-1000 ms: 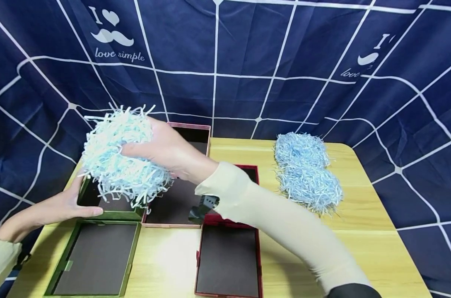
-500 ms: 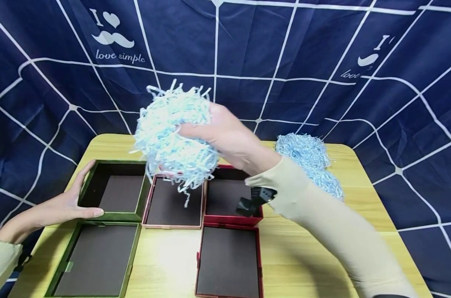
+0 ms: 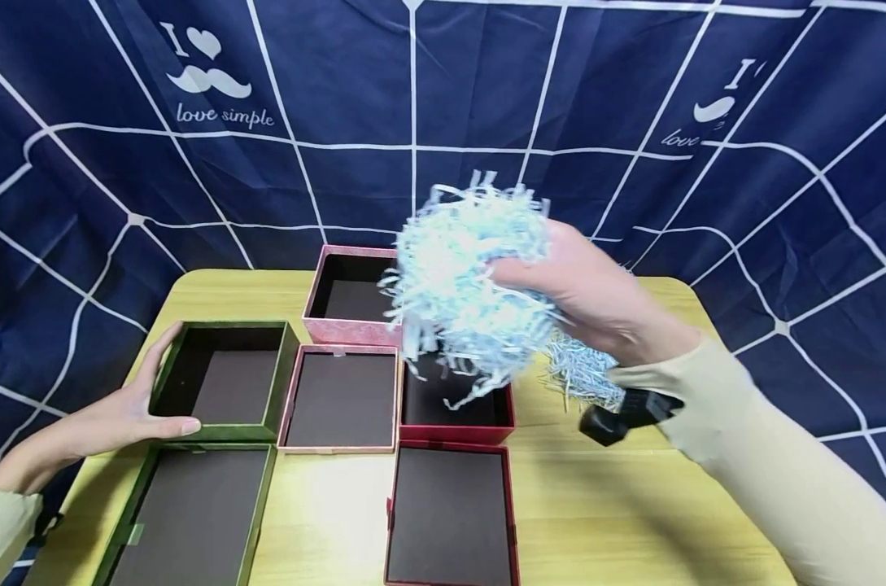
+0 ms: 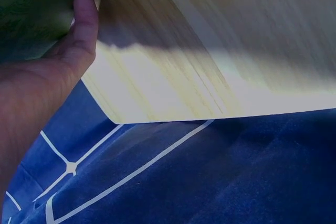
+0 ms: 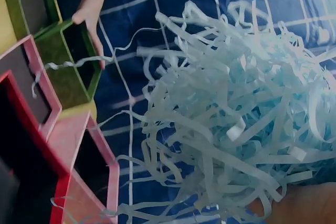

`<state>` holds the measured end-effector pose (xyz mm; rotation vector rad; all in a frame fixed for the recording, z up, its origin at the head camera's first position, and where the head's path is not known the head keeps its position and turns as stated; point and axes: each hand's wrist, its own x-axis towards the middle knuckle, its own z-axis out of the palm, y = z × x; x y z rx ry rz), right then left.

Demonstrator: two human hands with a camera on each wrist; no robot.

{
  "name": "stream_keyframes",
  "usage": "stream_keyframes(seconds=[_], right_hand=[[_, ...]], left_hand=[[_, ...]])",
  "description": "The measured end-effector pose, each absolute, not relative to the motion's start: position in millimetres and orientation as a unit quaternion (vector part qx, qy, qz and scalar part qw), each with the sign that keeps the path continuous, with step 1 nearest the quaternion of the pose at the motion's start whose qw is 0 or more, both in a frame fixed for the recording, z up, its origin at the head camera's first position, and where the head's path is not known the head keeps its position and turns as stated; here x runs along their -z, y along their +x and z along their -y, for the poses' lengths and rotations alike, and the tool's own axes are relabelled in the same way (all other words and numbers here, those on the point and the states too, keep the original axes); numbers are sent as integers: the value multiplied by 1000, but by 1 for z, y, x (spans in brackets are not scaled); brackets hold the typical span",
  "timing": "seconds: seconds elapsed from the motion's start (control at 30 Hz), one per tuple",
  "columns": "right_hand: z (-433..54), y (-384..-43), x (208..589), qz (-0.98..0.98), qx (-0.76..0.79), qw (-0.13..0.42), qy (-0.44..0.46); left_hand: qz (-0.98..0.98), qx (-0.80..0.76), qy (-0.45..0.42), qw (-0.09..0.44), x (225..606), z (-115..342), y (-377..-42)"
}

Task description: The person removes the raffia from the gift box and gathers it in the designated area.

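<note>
My right hand [image 3: 582,281] grips a big clump of pale blue shredded paper [image 3: 472,277], raised over the red box [image 3: 457,427]; loose strands dangle below it. In the right wrist view the shredded paper [image 5: 241,108] fills much of the picture, and only a bit of the hand shows at the bottom. On the left, my left hand [image 3: 124,411] rests against a green box [image 3: 241,429], thumb along its front and straight fingers along its left side. The left wrist view shows one extended finger [image 4: 85,22] by the green box [image 4: 31,19].
A pink box [image 3: 351,330] stands at the back, with a pink lid [image 3: 340,399] before it. A green lid [image 3: 201,513] and a red lid [image 3: 450,513] lie in front. More blue shredded paper [image 3: 582,370] lies on the wooden table [image 3: 633,464], partly behind my right arm.
My right hand has carried the clump of shredded paper rightward, from above the green box to above the red box. The pink box at the back is now partly uncovered. My left hand stays put.
</note>
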<state>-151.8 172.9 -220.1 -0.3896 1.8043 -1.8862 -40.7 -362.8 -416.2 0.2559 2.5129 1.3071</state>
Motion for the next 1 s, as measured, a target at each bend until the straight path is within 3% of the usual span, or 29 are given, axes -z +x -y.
stream_keyframes(seconds=[0.17, 0.4, 0.6, 0.77, 1.0], right_hand=[[-221, -149, 225, -684, 680, 224, -141], [-289, -148, 250, -691, 664, 254, -129], [-327, -141, 281, -724, 633, 230, -151], [-351, -131, 300, -760, 569, 254, -185], [-371, -121, 338, -887, 373, 166, -216]], left_hand=[[-875, -452, 85, 150, 418, 364, -38], [-874, -456, 97, 137, 420, 365, -40], [-872, -460, 97, 133, 423, 365, -37], [-876, -454, 97, 133, 423, 364, -39], [-878, -450, 91, 136, 421, 365, -40]])
